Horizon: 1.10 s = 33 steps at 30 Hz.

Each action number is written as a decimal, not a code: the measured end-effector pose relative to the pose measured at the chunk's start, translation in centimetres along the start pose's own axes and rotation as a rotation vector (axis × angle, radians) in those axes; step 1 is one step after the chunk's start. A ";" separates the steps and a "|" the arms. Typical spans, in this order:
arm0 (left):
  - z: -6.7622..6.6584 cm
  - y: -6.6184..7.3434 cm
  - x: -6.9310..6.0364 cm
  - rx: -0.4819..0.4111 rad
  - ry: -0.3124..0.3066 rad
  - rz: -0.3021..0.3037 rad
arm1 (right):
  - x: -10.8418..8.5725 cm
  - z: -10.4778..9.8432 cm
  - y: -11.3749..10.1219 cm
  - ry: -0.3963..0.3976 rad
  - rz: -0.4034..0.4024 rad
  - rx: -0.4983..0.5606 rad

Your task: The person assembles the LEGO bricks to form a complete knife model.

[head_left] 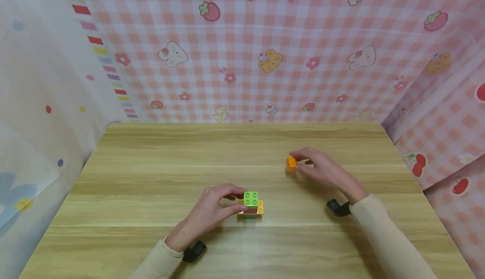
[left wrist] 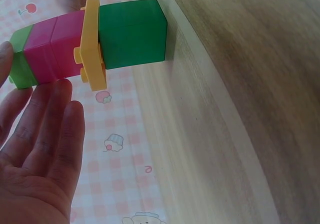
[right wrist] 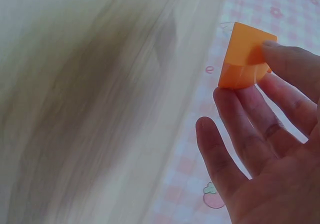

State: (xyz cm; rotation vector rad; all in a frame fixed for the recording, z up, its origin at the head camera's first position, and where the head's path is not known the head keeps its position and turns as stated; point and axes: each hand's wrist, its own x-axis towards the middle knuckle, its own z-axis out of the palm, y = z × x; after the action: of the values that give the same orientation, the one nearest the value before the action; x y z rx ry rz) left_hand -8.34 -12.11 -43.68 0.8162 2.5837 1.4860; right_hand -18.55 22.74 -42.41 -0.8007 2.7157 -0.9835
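Note:
A stack of toy building blocks stands on the wooden table in front of my left hand (head_left: 214, 205). From the bottom it has a dark green block (left wrist: 132, 34), a flat yellow-orange plate (left wrist: 91, 49), two pink blocks (left wrist: 54, 46) and a light green block (head_left: 251, 198) on top. My left thumb and fingers pinch the stack at the light green block. Farther back and to the right, my right hand (head_left: 322, 167) pinches a small orange block (head_left: 291, 164) between thumb and fingers. In the right wrist view this orange block (right wrist: 245, 49) shows a curved underside.
The wooden table (head_left: 151, 161) ends at a pink checked cloth (head_left: 235, 39) hanging behind it. White cloth (head_left: 38, 115) hangs at the left side and more checked cloth at the right. Black devices (head_left: 338, 208) sit at both wrists.

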 end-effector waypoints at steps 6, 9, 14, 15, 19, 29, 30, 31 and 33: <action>0.1 0.0 0.0 0.007 0.007 0.001 | -0.9 0.1 -0.7 0.035 -0.027 0.010; 0.1 0.1 -0.1 0.007 0.009 -0.007 | -1.2 0.2 -1.1 0.053 -0.041 0.021; 0.1 0.1 -0.2 0.006 0.010 -0.021 | -1.7 0.2 -1.7 0.098 -0.066 0.030; 0.1 0.1 -0.2 0.005 0.010 -0.024 | -1.8 0.3 -1.9 0.110 -0.076 0.028; 0.1 0.1 -0.1 0.010 0.010 -0.034 | -2.2 0.2 -2.8 0.150 -0.117 0.013; 0.3 0.1 -0.1 0.013 0.017 -0.027 | -3.3 0.4 -5.6 0.215 -0.180 -0.008; 0.3 0.1 -0.1 0.013 0.018 -0.025 | -3.4 0.4 -5.9 0.218 -0.189 -0.008; 0.3 0.1 -0.1 0.014 0.019 -0.024 | -3.4 0.4 -6.1 0.222 -0.199 -0.010; 0.3 0.1 -0.1 0.014 0.019 -0.025 | -3.6 0.5 -6.6 0.224 -0.224 -0.013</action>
State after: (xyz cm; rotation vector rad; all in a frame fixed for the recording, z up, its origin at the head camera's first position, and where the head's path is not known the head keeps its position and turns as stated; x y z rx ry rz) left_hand -8.15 -11.86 -43.73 0.7716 2.6104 1.4781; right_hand -12.46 20.13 -38.76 -1.0769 2.8677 -1.1664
